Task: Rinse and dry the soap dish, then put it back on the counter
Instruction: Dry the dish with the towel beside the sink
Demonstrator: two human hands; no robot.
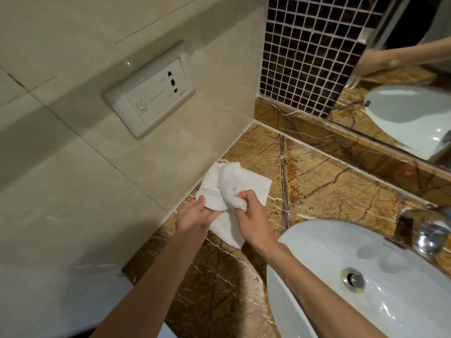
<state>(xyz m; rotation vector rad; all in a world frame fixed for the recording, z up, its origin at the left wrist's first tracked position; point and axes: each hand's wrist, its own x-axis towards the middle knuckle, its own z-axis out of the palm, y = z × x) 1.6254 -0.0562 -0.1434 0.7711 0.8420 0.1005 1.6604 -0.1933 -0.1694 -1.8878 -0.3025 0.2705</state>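
Note:
A small white soap dish [212, 200] is held above the brown marble counter [329, 191], close to the beige wall. My left hand [195, 215] grips the dish by its near edge. My right hand [253, 215] is closed on a bunched part of a white towel [234, 181] and presses it against the dish. The remainder of the towel lies spread flat on the counter under both hands. Much of the dish is hidden by the towel and my fingers.
A white sink basin [317, 276] with a metal drain [353, 280] sits at the lower right, a chrome tap [429, 230] behind it. A wall socket plate [148, 93] is on the left wall. A mirror [402, 81] and dark mosaic tiles [305, 52] stand behind the counter.

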